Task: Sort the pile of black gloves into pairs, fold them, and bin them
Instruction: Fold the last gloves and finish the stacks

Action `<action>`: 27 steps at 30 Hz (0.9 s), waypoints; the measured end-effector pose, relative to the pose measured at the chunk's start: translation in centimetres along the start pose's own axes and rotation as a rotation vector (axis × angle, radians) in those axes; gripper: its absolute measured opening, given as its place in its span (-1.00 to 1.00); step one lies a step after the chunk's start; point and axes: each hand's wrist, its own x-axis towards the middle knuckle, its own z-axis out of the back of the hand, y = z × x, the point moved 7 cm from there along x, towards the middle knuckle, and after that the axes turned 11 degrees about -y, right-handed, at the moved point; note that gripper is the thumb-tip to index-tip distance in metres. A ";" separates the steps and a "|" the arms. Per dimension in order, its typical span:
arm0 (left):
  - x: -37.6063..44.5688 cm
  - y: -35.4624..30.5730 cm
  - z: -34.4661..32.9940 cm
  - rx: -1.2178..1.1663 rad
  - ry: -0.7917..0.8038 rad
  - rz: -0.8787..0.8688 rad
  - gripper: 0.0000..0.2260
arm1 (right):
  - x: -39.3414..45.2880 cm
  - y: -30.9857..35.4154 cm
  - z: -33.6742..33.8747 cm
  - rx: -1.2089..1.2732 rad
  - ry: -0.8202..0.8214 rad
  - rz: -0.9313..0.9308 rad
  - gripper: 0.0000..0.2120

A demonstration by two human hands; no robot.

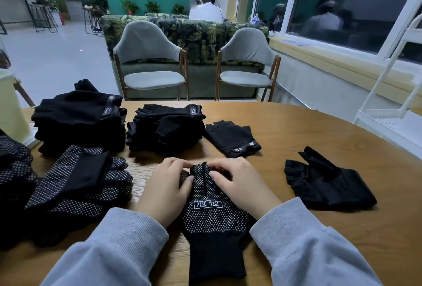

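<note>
A black glove with white dots (213, 219) lies in front of me on the wooden table (319, 139), cuff toward me. My left hand (165, 191) and my right hand (242, 188) both grip its finger end, fingers curled over the folded fabric. Left of it lies a heap of dotted gloves (75, 185). Behind stand two stacks of fingerless black gloves (80, 121) (167, 129). A single fingerless glove (233, 137) lies beside the right stack. Another plain black glove (326, 181) lies at the right.
A pale yellow bin (11, 105) stands at the table's left edge. Two grey chairs (150, 61) (249, 61) face the far side of the table. A white rack (395, 93) stands at the right. A person sits beyond the leafy sofa (198, 32).
</note>
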 end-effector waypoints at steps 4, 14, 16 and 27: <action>0.0 0.5 0.9 0.106 -0.036 0.091 -0.81 | 0.0 -0.3 -0.5 -0.009 0.004 0.026 -0.72; -0.2 0.4 1.4 0.103 -0.064 0.120 -0.89 | -0.1 -0.7 0.3 -0.109 -0.019 0.047 -0.64; -0.1 0.5 1.5 0.103 -0.078 0.115 -0.87 | -0.2 -1.3 1.2 -0.147 -0.080 0.003 -0.70; -1.3 -0.7 -1.5 0.211 0.246 -0.050 -0.43 | -1.6 -1.8 0.8 -0.171 0.051 -0.068 -0.71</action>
